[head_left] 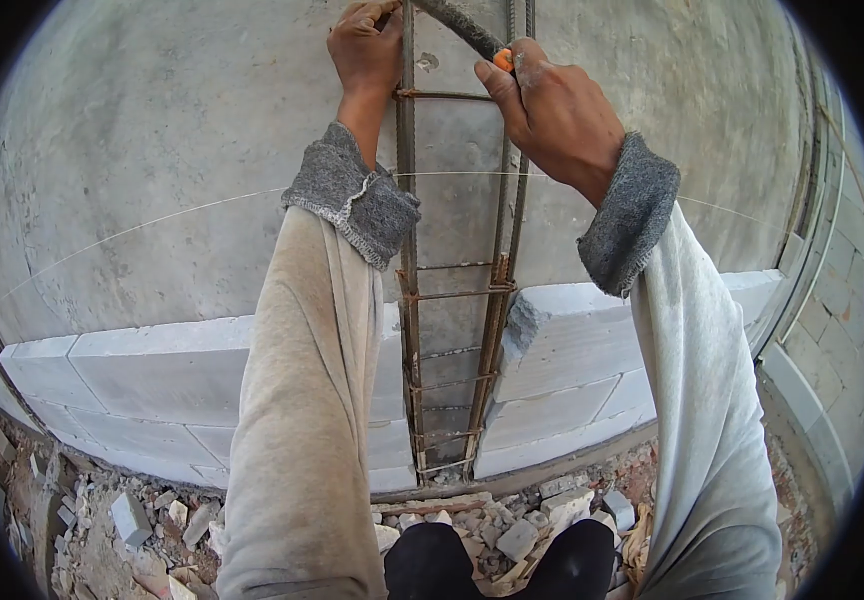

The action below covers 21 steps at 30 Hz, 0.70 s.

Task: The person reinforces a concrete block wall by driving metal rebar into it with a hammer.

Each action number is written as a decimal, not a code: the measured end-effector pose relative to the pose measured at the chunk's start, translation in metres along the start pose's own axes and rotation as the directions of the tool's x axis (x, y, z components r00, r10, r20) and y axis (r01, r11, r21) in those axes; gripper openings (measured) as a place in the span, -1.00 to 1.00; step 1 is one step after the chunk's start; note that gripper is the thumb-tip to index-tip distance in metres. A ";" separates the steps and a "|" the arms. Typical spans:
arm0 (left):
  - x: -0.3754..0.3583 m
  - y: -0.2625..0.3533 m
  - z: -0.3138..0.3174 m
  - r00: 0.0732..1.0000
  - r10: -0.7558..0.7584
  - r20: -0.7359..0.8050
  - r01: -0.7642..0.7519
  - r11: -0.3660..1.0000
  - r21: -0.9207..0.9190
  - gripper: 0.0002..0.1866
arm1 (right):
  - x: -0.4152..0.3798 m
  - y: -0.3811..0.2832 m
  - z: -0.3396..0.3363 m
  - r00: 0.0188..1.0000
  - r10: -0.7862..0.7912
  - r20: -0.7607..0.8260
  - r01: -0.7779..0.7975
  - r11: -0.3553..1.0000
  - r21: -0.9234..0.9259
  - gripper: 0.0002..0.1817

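Observation:
At the top centre, my left hand (367,48) is closed at the left upright bar of the steel rebar cage (407,200); what its fingers pinch is hidden or too small to make out. My right hand (564,112) is wrapped round the orange-ended handle of a dark tool (462,27), which slants up to the left, across the top of the cage. The cage stands upright between two stretches of white block wall, with thin cross ties joining its bars.
Behind the cage is a grey concrete wall (202,130). A thin string (212,203) crosses in front of it. White blocks (167,370) flank the cage on both sides. Broken rubble (518,540) covers the ground near my knees. More bars stand at the far left.

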State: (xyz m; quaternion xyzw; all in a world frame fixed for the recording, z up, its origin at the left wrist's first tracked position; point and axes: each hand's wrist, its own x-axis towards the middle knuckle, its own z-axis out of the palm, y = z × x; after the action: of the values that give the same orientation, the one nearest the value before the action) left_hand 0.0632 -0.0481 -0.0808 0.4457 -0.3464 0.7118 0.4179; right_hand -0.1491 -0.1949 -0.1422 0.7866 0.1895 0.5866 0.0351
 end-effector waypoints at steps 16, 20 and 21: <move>0.000 0.012 -0.001 0.992 -0.117 -0.040 0.117 0.993 0.001 -0.81 | 0.006 0.004 -0.010 0.996 -0.087 -0.018 0.088 0.996 0.014 -0.55; -0.004 0.024 -0.002 0.977 -0.200 -0.073 0.190 0.974 -0.121 -0.78 | -0.004 -0.010 -0.030 0.996 -0.083 -0.025 0.084 0.995 0.053 -0.57; -0.003 0.026 -0.002 0.972 -0.219 -0.082 0.202 0.963 -0.181 -0.78 | -0.002 -0.011 -0.034 0.997 -0.077 -0.010 0.077 0.997 0.027 -0.56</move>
State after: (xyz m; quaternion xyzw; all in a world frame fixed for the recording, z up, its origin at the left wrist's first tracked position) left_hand 0.0394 -0.0578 -0.0878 0.4056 -0.3355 0.6526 0.5451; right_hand -0.1839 -0.1908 -0.1368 0.7764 0.2278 0.5859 0.0460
